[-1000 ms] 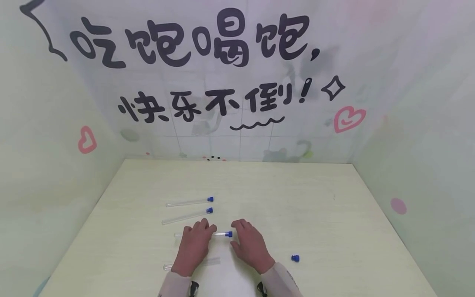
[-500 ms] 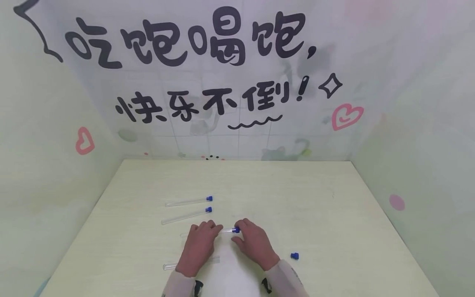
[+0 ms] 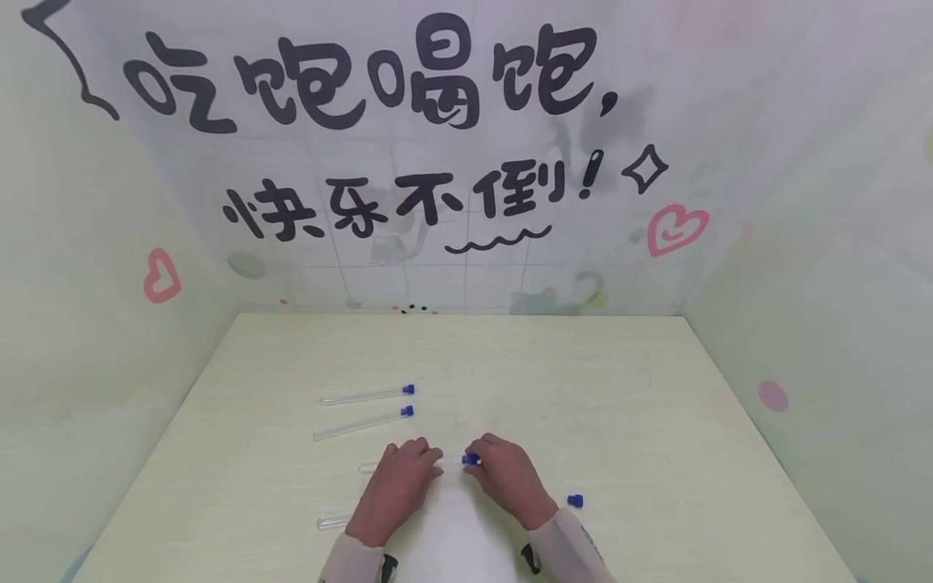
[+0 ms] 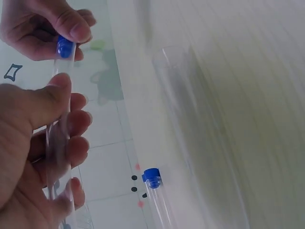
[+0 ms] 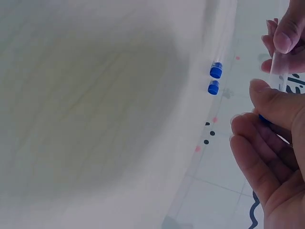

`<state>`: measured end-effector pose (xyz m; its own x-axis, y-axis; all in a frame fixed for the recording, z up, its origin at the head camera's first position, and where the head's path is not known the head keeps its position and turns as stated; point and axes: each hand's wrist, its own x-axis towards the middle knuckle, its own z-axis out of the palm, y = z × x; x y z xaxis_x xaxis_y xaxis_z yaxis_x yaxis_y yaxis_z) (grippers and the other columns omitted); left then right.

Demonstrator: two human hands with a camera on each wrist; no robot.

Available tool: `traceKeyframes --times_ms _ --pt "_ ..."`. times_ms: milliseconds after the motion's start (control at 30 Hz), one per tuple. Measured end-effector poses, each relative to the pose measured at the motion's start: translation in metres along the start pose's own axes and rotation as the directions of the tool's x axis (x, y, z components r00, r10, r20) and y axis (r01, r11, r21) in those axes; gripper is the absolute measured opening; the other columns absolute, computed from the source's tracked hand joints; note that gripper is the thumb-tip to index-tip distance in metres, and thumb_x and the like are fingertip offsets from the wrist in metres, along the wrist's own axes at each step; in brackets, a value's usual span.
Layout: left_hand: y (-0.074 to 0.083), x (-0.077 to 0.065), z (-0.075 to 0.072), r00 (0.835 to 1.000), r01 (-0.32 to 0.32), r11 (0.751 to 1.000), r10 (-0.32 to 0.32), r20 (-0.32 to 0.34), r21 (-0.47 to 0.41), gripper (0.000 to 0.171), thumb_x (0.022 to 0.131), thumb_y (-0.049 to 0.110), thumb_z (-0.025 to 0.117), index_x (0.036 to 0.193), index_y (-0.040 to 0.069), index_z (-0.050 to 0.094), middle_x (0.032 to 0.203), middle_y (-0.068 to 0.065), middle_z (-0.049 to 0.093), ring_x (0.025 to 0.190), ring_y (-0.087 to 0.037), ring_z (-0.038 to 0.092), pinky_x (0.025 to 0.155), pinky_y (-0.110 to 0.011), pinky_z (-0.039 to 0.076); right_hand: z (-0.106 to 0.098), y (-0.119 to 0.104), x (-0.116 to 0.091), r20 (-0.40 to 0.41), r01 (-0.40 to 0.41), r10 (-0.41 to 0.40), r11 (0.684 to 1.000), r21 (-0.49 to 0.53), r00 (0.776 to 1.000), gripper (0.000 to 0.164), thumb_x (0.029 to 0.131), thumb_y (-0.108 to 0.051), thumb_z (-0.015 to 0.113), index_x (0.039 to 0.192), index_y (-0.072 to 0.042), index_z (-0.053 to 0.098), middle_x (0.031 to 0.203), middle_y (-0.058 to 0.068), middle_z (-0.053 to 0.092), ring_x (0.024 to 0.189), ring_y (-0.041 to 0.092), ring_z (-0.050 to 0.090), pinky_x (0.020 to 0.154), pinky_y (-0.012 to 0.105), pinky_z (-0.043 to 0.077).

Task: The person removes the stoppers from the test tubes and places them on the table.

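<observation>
My left hand [image 3: 397, 490] grips a clear test tube [image 4: 57, 148], its fingers behind the glass and the thumb in front. A blue cap [image 4: 65, 47] sits at the tube's right-hand end. Thumb and fingers of my right hand [image 3: 513, 482] pinch that cap, which is mostly hidden by the thumb in the right wrist view. In the head view the tube lies crosswise between both hands, its rounded end showing left of the left hand. Below the left hand lies another clear tube [image 3: 333, 522], partly covered by that wrist.
Two test tubes with blue caps, an upper one [image 3: 364, 398] and a lower one [image 3: 360, 427], lie behind the left hand. A loose blue cap [image 3: 575, 500] rests right of the right hand. The pale table [image 3: 583, 372] meets printed cloth walls [image 3: 466, 279] on three sides.
My right hand, at first apart from the cap with fingers spread, now pinches it. The left hand and the tube have shifted a little to the right.
</observation>
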<state>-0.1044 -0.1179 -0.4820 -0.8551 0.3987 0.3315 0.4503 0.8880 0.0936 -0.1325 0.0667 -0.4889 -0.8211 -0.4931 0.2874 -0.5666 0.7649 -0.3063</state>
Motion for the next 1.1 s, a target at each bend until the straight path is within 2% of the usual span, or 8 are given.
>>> traceKeyframes --times_ms 133,267,433,600,833,967,1100 --pt "0.000 0.001 -0.002 0.999 -0.027 0.999 0.026 0.019 0.020 0.010 0.082 0.022 0.071 0.088 0.014 0.070 0.078 0.004 0.063 0.069 -0.010 0.057 0.057 -0.021 0.031 0.001 -0.002 -0.003 -0.006 0.006 -0.006 1.000 0.004 1.000 0.015 0.079 -0.018 0.076 0.087 -0.008 0.067 0.077 -0.003 0.062 0.064 0.004 0.057 0.058 0.018 0.046" --pt "0.002 0.001 -0.004 0.999 -0.037 0.999 0.036 0.032 0.013 0.007 0.083 0.020 0.069 0.081 0.014 0.068 0.071 0.004 0.062 0.061 -0.009 0.055 0.053 -0.020 0.031 0.001 -0.003 -0.005 -0.044 0.017 -0.017 1.000 -0.003 0.999 0.014 0.078 -0.016 0.077 0.085 -0.009 0.066 0.077 -0.003 0.062 0.064 0.004 0.057 0.056 0.018 0.046" --pt "0.002 0.001 -0.005 0.999 -0.021 0.999 0.022 0.043 -0.031 0.014 0.085 0.017 0.067 0.073 0.014 0.062 0.062 0.004 0.057 0.051 -0.007 0.043 0.049 -0.022 0.032 0.005 -0.003 -0.007 -0.121 0.043 -0.045 0.999 -0.024 0.992 0.016 0.076 -0.017 0.078 0.082 -0.010 0.065 0.075 -0.004 0.062 0.062 0.004 0.057 0.054 0.016 0.045" --pt "0.001 0.001 -0.004 0.999 -0.020 0.998 0.024 0.049 -0.067 0.018 0.087 0.017 0.065 0.070 0.014 0.059 0.059 0.005 0.053 0.048 -0.006 0.034 0.045 -0.023 0.033 0.008 -0.003 -0.010 -0.178 0.064 -0.071 0.997 -0.048 0.981 0.018 0.073 -0.016 0.081 0.081 -0.012 0.066 0.074 -0.005 0.061 0.061 0.003 0.056 0.054 0.015 0.044" --pt "-0.001 0.002 -0.005 0.998 -0.026 0.990 0.032 0.044 -0.138 0.008 0.085 0.019 0.068 0.079 0.014 0.066 0.063 0.006 0.057 0.052 -0.004 0.037 0.052 -0.024 0.039 0.006 -0.003 -0.013 -0.220 0.074 -0.085 0.996 -0.057 0.972 0.025 0.069 -0.014 0.084 0.082 -0.012 0.063 0.074 -0.005 0.059 0.059 0.001 0.048 0.052 0.014 0.041" --pt "-0.001 0.001 -0.004 0.999 -0.036 0.994 0.038 0.020 -0.104 0.008 0.083 0.021 0.071 0.079 0.015 0.066 0.062 0.007 0.053 0.052 -0.004 0.034 0.052 -0.022 0.035 0.004 -0.003 -0.012 -0.250 0.096 -0.106 0.994 -0.050 0.963 0.028 0.066 -0.013 0.085 0.082 -0.013 0.062 0.073 -0.006 0.058 0.059 0.000 0.044 0.051 0.012 0.038" --pt "-0.002 -0.001 0.000 0.999 -0.049 0.997 0.048 -0.027 -0.056 0.009 0.079 0.023 0.074 0.080 0.017 0.068 0.066 0.007 0.057 0.055 -0.005 0.043 0.054 -0.020 0.033 0.005 -0.004 -0.013 -0.227 0.103 -0.110 0.994 -0.044 0.968 0.025 0.067 -0.013 0.085 0.080 -0.012 0.063 0.074 -0.006 0.059 0.059 0.000 0.048 0.053 0.012 0.040"
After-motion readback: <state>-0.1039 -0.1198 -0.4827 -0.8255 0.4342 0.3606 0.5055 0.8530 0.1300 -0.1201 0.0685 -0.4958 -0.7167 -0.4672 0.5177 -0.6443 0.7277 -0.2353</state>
